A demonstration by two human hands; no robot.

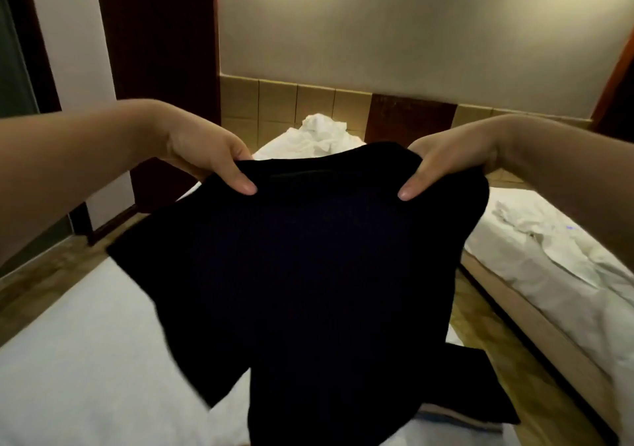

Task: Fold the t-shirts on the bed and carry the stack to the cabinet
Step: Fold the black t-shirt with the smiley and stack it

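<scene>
A black t-shirt (308,267) hangs spread out in the air over the white bed (85,360). My left hand (209,155) pinches its top edge by the left shoulder. My right hand (442,162) pinches the top edge by the right shoulder. The shirt's lower part drapes down toward the mattress and hides the middle of the bed. More dark cloth (480,384) lies on the bed at the lower right, with a pale striped edge (456,418) showing under it.
Crumpled white bedding (319,135) lies at the far end of the bed. A second bed (555,260) with rumpled white sheets stands to the right across a narrow floor gap (487,329). A dark wooden panel (157,34) rises at the left.
</scene>
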